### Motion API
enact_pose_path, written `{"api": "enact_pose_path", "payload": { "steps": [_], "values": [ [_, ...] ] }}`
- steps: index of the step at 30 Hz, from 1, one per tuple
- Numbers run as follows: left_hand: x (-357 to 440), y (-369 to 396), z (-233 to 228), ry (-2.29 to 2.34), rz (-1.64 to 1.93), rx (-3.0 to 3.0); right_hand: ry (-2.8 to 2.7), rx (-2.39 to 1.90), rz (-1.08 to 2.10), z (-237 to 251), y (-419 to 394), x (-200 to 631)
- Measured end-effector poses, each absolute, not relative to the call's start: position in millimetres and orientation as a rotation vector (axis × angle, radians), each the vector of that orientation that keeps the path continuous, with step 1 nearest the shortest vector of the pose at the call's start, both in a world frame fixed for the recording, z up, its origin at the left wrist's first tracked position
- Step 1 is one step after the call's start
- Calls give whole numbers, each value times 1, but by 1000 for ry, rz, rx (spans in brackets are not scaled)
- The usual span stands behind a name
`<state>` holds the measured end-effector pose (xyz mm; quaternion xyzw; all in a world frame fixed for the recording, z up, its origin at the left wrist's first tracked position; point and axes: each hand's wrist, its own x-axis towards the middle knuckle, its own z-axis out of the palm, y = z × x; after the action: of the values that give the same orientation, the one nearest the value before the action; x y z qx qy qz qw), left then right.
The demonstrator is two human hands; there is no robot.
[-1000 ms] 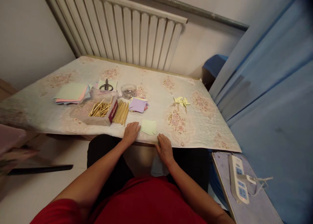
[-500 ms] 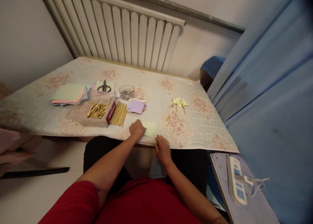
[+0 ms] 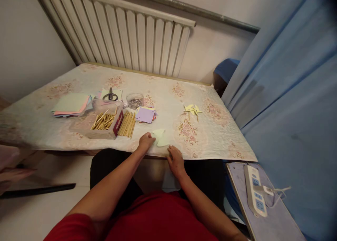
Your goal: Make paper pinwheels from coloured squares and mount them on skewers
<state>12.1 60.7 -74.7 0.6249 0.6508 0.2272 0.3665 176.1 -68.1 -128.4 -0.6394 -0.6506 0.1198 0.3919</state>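
Observation:
A small pale green paper square [image 3: 162, 138] lies near the table's front edge, its outline now bent and notched. My left hand [image 3: 145, 142] is closed in a pinch on its left side. At the paper's lower right, my right hand [image 3: 176, 159] rests on the table edge, fingers loosely bent and thumb apart, with nothing visible in it. Beyond my left hand are a row of thin wooden sticks [image 3: 127, 124] and a stack of small paper squares [image 3: 145, 115], purple on top. Two yellow paper pinwheels [image 3: 193, 109] on sticks lie farther right.
A clear box [image 3: 102, 132] of sticks stands left, beside larger coloured sheets [image 3: 70, 103]. Behind are black-handled scissors [image 3: 110, 95] and a clear bowl [image 3: 135, 101] of small metal pieces. A power strip [image 3: 255, 191] lies on a side surface at right.
The pale green paper has gone from a flat square to a bent, notched shape. My left hand has shifted slightly with the paper's left side; my right hand has barely moved.

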Motion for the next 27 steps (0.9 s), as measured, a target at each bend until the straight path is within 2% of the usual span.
{"api": "enact_pose_path", "payload": {
  "steps": [4, 7, 10, 15, 22, 27],
  "values": [
    [4, 47, -70, 1503, 785, 1424, -1301, -1626, 519, -117, -68, 175],
    [1, 35, -63, 1227, 948, 1129, -1002, -1524, 892, -104, -67, 172],
    [3, 24, -53, 970, 986, 846, -766, -1361, 1203, -95, -68, 169],
    [5, 11, -41, 722, 952, 714, -372, -1087, 1479, -88, -69, 174],
    [5, -2, -40, 611, 799, 771, -371, -841, 1620, -64, -65, 180],
    [5, -9, -36, 687, 726, 896, -593, -889, 1621, -50, -62, 181]
  ]
}}
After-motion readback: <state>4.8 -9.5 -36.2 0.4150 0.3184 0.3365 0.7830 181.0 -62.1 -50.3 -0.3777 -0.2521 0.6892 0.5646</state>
